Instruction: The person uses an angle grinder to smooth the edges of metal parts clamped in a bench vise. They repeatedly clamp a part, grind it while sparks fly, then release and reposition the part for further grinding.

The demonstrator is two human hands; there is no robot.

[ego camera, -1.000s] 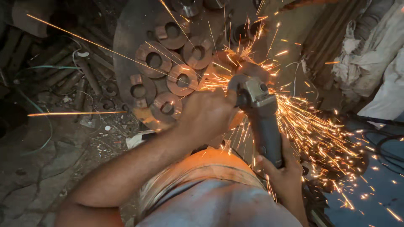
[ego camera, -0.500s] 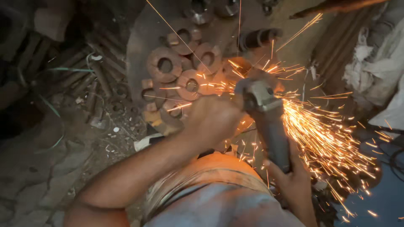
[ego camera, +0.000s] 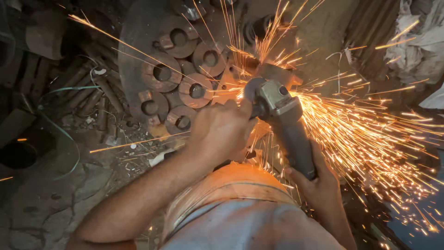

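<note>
Dark, littered workshop ground fills the frame, with rusty bars and scrap (ego camera: 78, 92) heaped at the upper left and pale crumpled cloth (ego camera: 421, 46) at the upper right. Largest on it is a round rusty steel plate (ego camera: 132, 55) in the upper centre, carrying a cluster of thick metal rings (ego camera: 162, 72), each with a dark bore, packed side by side and touching. Sparks (ego camera: 370, 134) pour from the right edge of that cluster, fanning across the right half of the frame and up toward the top edge. Next in size is the angle grinder (ego camera: 284, 125), whose long axis runs from its grey head at centre frame down and to the right to its dark body; its disc end meets the work just right of the rings, though the glare hides the exact contact point. The left hand (ego camera: 222, 132) is closed round the grinder close behind the head, at what seems to be a side grip, and is the nearer hand to the rings, which lie up and to the left of it. The right hand (ego camera: 317, 185) is wrapped round the rear of the body at lower right, farther from the work. An orange and grey garment (ego camera: 231, 203) fills the bottom centre.
</note>
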